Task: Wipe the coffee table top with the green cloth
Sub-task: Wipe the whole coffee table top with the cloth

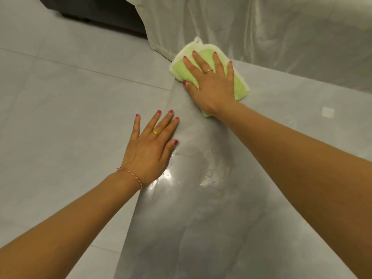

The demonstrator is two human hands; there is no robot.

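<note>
The green cloth (239, 85), pale green with a white edge, lies flat on the far left corner of the glossy grey coffee table top (201, 228). My right hand (209, 85) presses down on the cloth with fingers spread, covering its middle. My left hand (150, 146) rests flat with fingers apart on the table's left edge, nearer to me, holding nothing. Wet streaks shine on the table between the two hands.
Light grey floor tiles (60, 117) spread out to the left of the table. A pale sheet draped over furniture (261, 31) hangs just beyond the table's far edge. A dark piece of furniture (96, 11) stands at the top left.
</note>
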